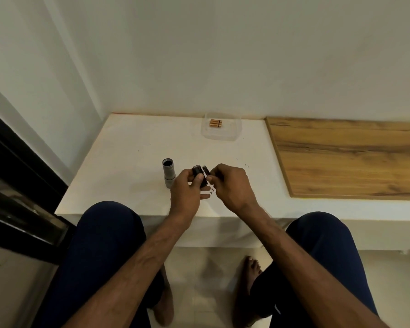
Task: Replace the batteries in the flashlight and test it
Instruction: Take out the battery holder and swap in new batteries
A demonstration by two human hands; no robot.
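Observation:
The grey flashlight body (pixel 168 172) stands upright on the white ledge (pixel 128 162), its open end up, just left of my hands. My left hand (pixel 187 190) grips a black battery holder (pixel 199 177). My right hand (pixel 232 185) pinches a small dark battery (pixel 206 171) right beside the holder's top end. Whether the battery sits in the holder or is apart from it cannot be told. A few copper-coloured batteries (pixel 216 123) lie in a clear plastic container (pixel 232 136) at the back of the ledge.
A wooden board (pixel 346 157) covers the right part of the ledge. The wall runs behind it and a dark-framed glass door (pixel 14 185) stands at the left. My knees and bare feet are below the ledge's front edge.

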